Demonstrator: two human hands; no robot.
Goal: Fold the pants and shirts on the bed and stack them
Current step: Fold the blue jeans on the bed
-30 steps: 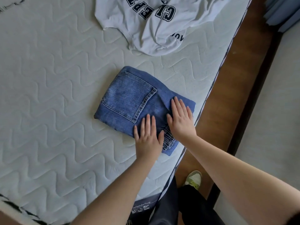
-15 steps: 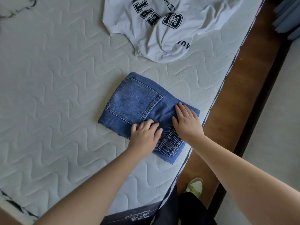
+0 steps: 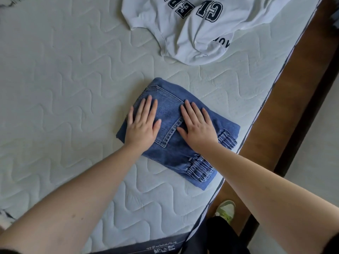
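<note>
A pair of blue jeans lies folded into a compact rectangle near the right edge of the white quilted mattress, back pocket facing up and elastic cuffs at the near end. My left hand presses flat on the pocket's left side, fingers straight. Beside it, my right hand lies flat on the right part of the fold. A crumpled white shirt with dark block letters sits unfolded farther back, apart from the jeans.
The mattress edge runs diagonally at the right, with a brown wooden bed frame beyond it. My dark trouser leg and a green-white shoe are on the floor at bottom right.
Both hands slid forward from the cuff end onto the pocket area, and the left hand's fingers straightened out flat. The view shifted slightly.
</note>
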